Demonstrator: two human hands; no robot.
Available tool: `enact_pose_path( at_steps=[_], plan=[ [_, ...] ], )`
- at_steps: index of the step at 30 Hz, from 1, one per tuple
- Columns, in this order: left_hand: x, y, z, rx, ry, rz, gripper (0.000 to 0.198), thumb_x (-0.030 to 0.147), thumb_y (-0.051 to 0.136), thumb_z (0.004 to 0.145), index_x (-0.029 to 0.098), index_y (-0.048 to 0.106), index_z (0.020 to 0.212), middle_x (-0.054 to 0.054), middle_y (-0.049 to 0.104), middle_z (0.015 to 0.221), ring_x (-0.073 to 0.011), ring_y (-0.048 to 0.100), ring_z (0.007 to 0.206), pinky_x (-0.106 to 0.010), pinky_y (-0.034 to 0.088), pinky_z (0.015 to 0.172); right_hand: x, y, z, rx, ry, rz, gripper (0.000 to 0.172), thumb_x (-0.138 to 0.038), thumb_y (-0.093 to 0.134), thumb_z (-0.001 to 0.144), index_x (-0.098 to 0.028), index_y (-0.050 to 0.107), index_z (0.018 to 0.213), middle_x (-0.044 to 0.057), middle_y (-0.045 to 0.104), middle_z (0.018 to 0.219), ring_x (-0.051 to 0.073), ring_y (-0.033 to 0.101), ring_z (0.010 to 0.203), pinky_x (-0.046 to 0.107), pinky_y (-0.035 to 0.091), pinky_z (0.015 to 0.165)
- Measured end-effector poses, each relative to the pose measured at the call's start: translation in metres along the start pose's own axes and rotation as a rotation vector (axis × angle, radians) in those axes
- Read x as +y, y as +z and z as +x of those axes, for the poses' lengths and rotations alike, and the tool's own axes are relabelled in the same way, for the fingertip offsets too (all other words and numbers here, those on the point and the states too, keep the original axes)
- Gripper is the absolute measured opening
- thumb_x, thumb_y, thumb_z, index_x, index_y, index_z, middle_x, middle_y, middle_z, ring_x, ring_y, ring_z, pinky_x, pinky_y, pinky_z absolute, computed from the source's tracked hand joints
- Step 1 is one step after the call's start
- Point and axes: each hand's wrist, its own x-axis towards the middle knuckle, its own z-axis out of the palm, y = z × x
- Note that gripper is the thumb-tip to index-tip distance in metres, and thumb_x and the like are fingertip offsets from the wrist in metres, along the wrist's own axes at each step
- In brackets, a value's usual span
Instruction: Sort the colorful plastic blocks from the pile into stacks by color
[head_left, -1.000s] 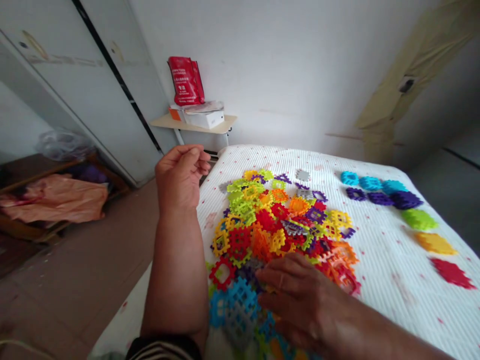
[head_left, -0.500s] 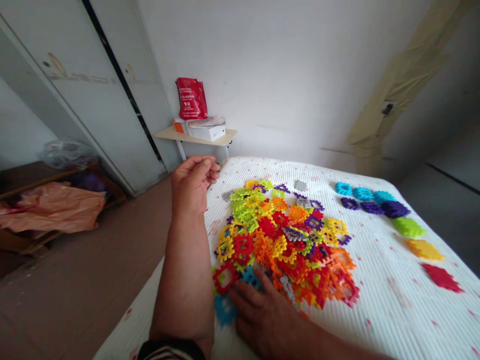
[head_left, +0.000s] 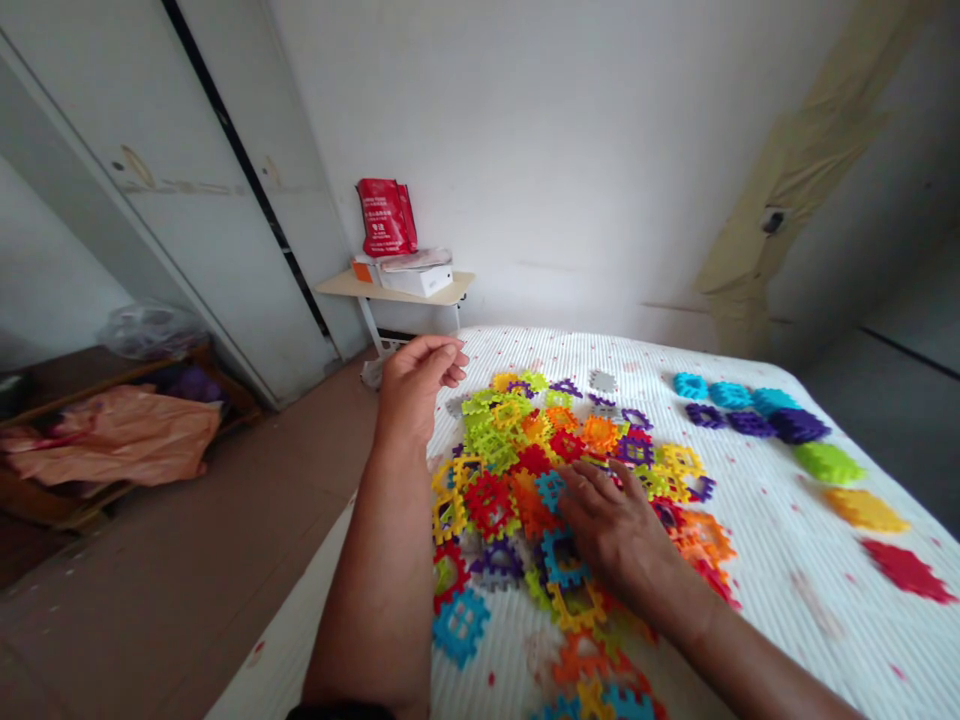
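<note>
The pile of interlocking plastic lattice pieces (head_left: 517, 480), in red, orange, yellow, lime, purple and blue, lies on the white ribbed bed cover (head_left: 787, 570). The right hand (head_left: 611, 525) rests on the near half of the pile, its fingers (head_left: 592, 480) spread fairly wide and lying flat across the pieces. No grip on any single piece can be made out, though a blue square piece (head_left: 551, 490) lies just beside the fingertips. The left hand (head_left: 416, 385) hangs in the air beyond the pile's left side, touching nothing, with its fingers loosely curled and apparently empty. To the right of the pile lie a cyan stack (head_left: 690, 386), a purple stack (head_left: 799, 426), a lime stack (head_left: 829, 463), a yellow stack (head_left: 864, 510) and a red stack (head_left: 907, 571). Beyond the pile, a small desk (head_left: 397, 287) carries a red bag (head_left: 386, 217) and a white box (head_left: 424, 282). The pieces look light, thin and stiff, and their toothed edges seem likely to snag on one another, so each is probably best pinched by its outer frame at the pile's rim. Compared with half a second earlier, the right hand has moved from the pile's near edge further onto it, and a blue lattice piece (head_left: 460, 627) now lies uncovered at the pile's near left.
</note>
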Motion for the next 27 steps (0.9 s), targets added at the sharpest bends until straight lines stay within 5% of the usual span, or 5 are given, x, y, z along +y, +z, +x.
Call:
enact_pose_path(
  at_steps=[8, 14, 18, 23, 27],
  plan=[
    [-0.030, -0.024, 0.015, -0.173, -0.233, 0.554, 0.016, 0.028, 0.064, 0.058, 0.018, 0.069, 0.068, -0.003, 0.064, 0.060, -0.0150, 0.055, 0.054, -0.024, 0.040, 0.051, -0.006, -0.027, -0.036, 0.083, -0.144, 0.093, 0.025, -0.024, 0.049, 0.088, -0.021, 0.063, 0.109, 0.009, 0.057, 0.125, 0.024, 0.049, 0.117, 0.047, 0.034, 0.101],
    [-0.069, -0.062, -0.036, -0.077, -0.351, 0.699, 0.028, 0.032, 0.066, 0.056, 0.018, 0.069, 0.080, -0.003, 0.066, 0.065, -0.0199, 0.059, 0.063, -0.030, 0.044, 0.061, -0.038, -0.004, -0.074, 0.187, -0.487, 0.117, 0.022, -0.030, 0.055, 0.086, -0.032, 0.061, 0.108, -0.004, 0.057, 0.127, 0.017, 0.048, 0.118, 0.040, 0.026, 0.110],
    [-0.085, -0.057, -0.072, -0.054, -0.359, 0.714, 0.037, 0.033, 0.068, 0.057, 0.020, 0.067, 0.091, -0.005, 0.068, 0.084, -0.0241, 0.062, 0.082, -0.035, 0.045, 0.078, -0.047, 0.026, -0.086, 0.268, -0.406, 0.108, 0.019, -0.029, 0.053, 0.087, -0.029, 0.062, 0.103, -0.001, 0.060, 0.123, 0.020, 0.049, 0.117, 0.048, 0.022, 0.110],
    [-0.097, -0.035, -0.083, -0.063, -0.355, 0.679, 0.049, 0.026, 0.071, 0.053, 0.021, 0.064, 0.101, -0.007, 0.065, 0.094, -0.0278, 0.059, 0.092, -0.039, 0.041, 0.087, -0.042, 0.017, -0.077, 0.237, -0.282, 0.046, 0.023, -0.025, 0.054, 0.085, -0.024, 0.063, 0.105, 0.004, 0.059, 0.123, 0.025, 0.048, 0.118, 0.056, 0.014, 0.110],
    [-0.096, -0.022, -0.084, -0.076, -0.377, 0.574, 0.054, 0.023, 0.070, 0.054, 0.020, 0.059, 0.107, -0.004, 0.062, 0.093, -0.0232, 0.059, 0.086, -0.034, 0.044, 0.081, -0.039, 0.017, -0.069, 0.219, -0.124, 0.035, 0.025, -0.027, 0.055, 0.083, -0.022, 0.063, 0.106, 0.007, 0.056, 0.128, 0.028, 0.046, 0.118, 0.056, 0.020, 0.108]
  ],
)
